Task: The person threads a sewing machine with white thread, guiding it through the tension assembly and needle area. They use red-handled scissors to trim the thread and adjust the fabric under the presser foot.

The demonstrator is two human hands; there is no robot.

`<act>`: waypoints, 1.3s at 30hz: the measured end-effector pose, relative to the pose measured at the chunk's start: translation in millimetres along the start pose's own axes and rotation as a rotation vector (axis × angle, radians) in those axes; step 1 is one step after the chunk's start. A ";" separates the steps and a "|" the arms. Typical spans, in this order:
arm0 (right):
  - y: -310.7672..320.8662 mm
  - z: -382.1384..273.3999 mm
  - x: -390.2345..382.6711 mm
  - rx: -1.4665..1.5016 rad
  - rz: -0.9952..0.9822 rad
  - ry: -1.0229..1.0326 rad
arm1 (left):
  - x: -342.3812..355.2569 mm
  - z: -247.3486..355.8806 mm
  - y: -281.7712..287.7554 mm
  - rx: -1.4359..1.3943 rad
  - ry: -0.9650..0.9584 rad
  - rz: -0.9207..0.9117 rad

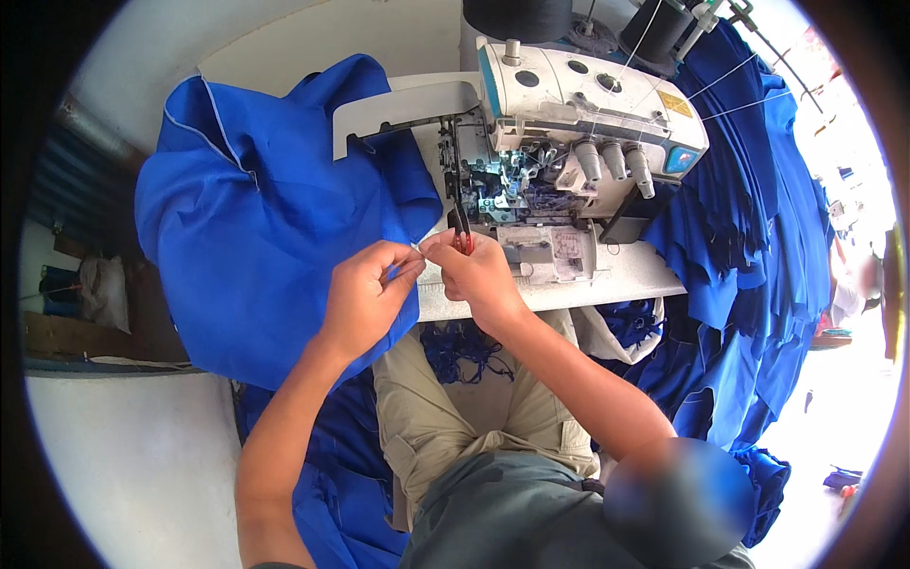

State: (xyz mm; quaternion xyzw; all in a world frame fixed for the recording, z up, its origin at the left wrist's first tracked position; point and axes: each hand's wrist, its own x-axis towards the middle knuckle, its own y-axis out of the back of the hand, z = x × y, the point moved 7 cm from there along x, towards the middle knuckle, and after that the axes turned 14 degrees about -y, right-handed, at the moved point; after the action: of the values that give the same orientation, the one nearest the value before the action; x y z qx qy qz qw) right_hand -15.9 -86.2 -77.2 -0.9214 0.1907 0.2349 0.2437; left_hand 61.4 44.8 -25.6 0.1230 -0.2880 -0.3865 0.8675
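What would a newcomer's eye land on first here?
Probably the bright blue cloth spread large at the left, echoed by the stacked blue pieces hanging at the right. Between them stands the white sewing machine, its inner metal parts exposed. Just in front, the left hand and right hand meet at the fingertips.

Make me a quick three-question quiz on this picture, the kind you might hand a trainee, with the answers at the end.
1. True or false: the large blue cloth reaches farther left in the picture than the white sewing machine.
2. Multiple choice: which holds the red-handled tool? A) the left hand; B) the right hand; C) neither.
3. Fill in the blank: the person's trousers are ____ in colour.

Key: 1. True. 2. B. 3. Beige.
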 end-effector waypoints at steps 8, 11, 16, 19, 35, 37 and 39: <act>10.9 7.0 -5.2 -0.016 -0.044 -0.020 | 26.9 14.0 5.3 0.254 -0.319 -0.181; 9.9 3.5 -7.9 -0.014 -0.082 0.008 | 36.0 16.9 -0.6 0.232 -0.414 -0.233; 14.1 -4.3 -17.1 -0.116 -0.019 0.074 | 43.8 18.0 0.8 0.235 -0.426 -0.148; 17.7 -6.7 -22.2 -0.267 0.046 0.131 | 40.3 19.2 4.7 0.208 -0.373 0.043; 23.3 -42.3 -32.5 -0.606 0.094 0.225 | 50.1 17.4 -10.3 -0.201 -0.103 -0.412; 25.5 -42.9 -30.7 -0.640 0.097 0.227 | 51.1 14.7 -10.9 -0.208 -0.120 -0.378; 25.7 -42.5 -28.9 -0.656 0.094 0.207 | 52.5 13.8 -10.5 -0.195 -0.163 -0.348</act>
State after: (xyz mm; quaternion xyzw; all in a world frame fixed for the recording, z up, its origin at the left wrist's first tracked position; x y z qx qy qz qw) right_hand -37.0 -123.0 -38.4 -0.9598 0.1712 0.1998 -0.0973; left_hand 75.1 -1.0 2.1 0.0547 -0.2931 -0.5653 0.7692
